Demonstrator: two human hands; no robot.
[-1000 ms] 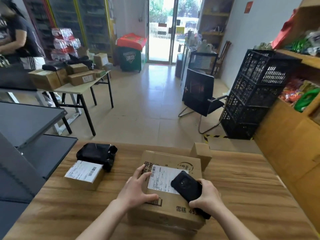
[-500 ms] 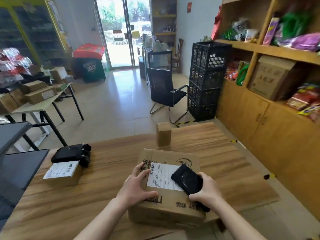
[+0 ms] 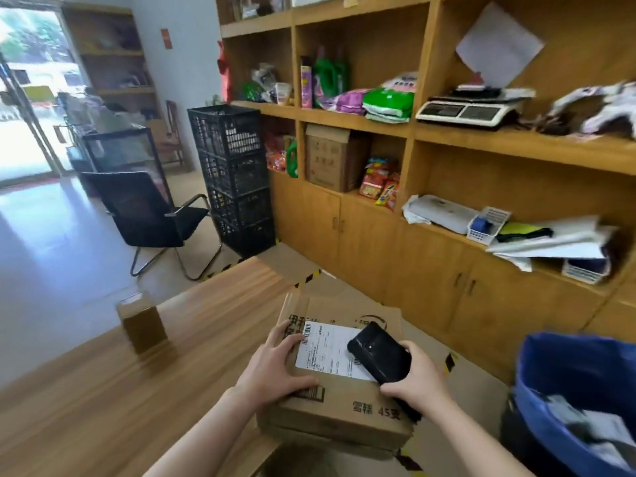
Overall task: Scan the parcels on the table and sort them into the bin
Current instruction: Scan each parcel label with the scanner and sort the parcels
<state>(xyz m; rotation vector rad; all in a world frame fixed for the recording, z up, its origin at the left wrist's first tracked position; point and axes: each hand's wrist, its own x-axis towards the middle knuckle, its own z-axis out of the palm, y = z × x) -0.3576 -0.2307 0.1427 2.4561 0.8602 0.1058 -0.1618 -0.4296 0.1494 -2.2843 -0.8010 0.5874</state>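
Left hand [image 3: 275,368] lies flat, fingers [image 3: 287,333] spread, on the brown cardboard parcel [image 3: 344,402]; right hand [image 3: 418,385] curls around a black handheld scanner [image 3: 378,356].

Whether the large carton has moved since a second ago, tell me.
Yes. The large carton has gone rightward, away from the small upright box and beyond the table edge, toward the blue bin.
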